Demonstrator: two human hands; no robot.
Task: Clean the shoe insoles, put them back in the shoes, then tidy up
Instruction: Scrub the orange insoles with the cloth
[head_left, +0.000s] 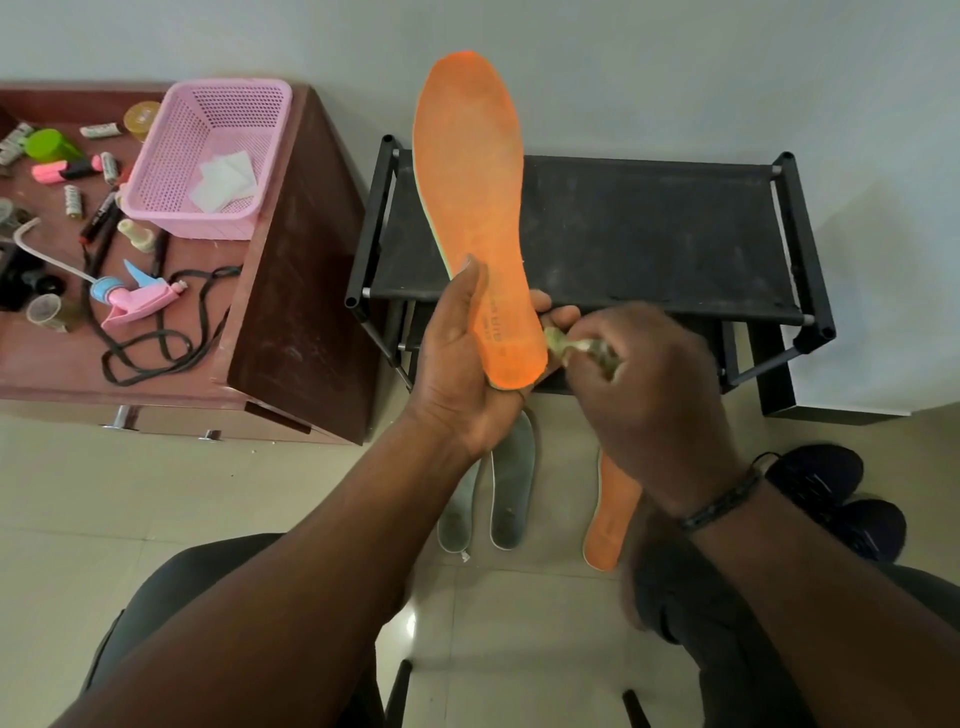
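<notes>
Cleaning looks midway: left hand grips the upright orange insole at frame centre, right hand pinches a soiled cloth against its heel; three insoles wait on the floor below.

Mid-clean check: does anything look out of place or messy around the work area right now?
Yes. A pink spray trigger head lies on the wooden cabinet detached from any bottle, its tube trailing, with black laces tangled around it. Three insoles lie loose on the floor: two grey, one orange.
</notes>
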